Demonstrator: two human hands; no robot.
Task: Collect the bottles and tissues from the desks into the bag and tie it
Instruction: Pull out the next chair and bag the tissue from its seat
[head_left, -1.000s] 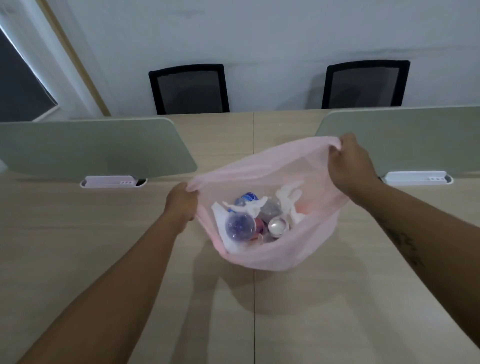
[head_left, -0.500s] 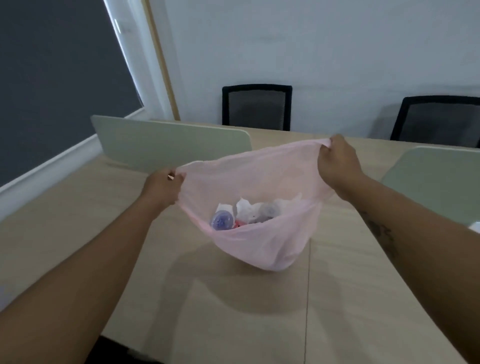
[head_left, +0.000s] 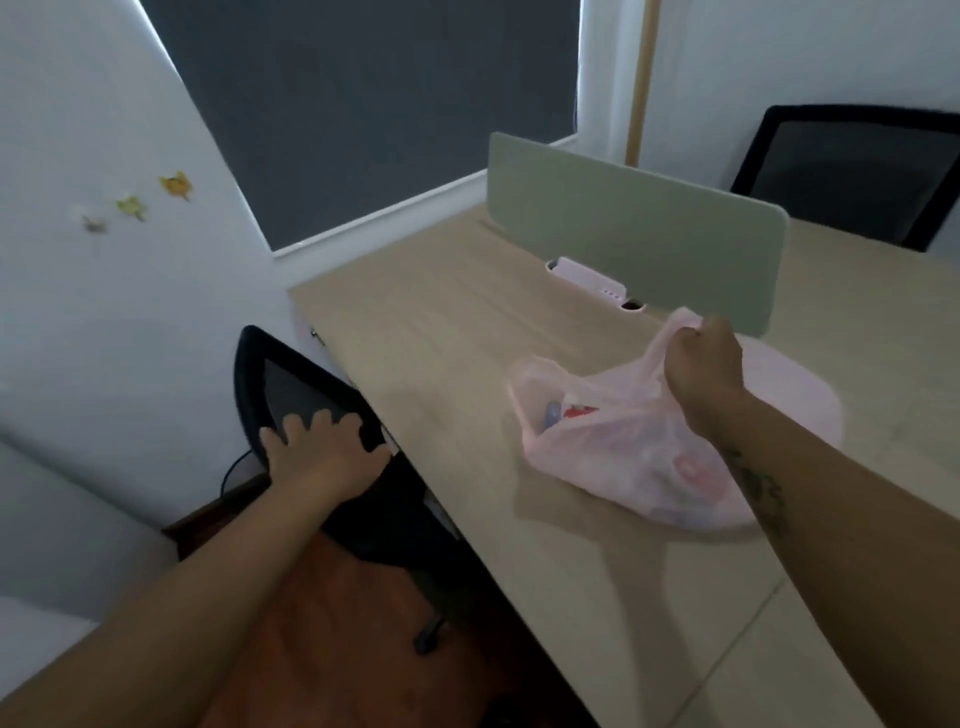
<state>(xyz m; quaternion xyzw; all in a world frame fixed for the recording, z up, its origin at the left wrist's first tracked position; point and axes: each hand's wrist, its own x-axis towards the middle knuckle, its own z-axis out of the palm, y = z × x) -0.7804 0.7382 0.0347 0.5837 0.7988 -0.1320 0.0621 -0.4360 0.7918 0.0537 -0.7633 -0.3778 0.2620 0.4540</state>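
Note:
A thin pink plastic bag (head_left: 623, 457) slumps on the pale wooden desk (head_left: 441, 322), and its mouth is pulled up to the right. My right hand (head_left: 701, 374) grips the gathered top edge of the bag just in front of the divider. Through the plastic I see a bluish bottle (head_left: 550, 415) and something red; the other contents are blurred. My left hand (head_left: 322, 447) is off the bag, down at the left, with fingers and thumb over the top of a black mesh chair back (head_left: 291, 384).
A pale green divider panel (head_left: 623, 218) stands across the desk behind the bag, with a white socket box (head_left: 587, 280) at its foot. A second black chair (head_left: 857, 166) stands beyond it. Left of the desk are a wall and a dark window.
My left hand has let go of the bag's rim and taken hold of the chair back on the left. The bag has sagged onto the desk, held by my right hand alone. My view has swung left.

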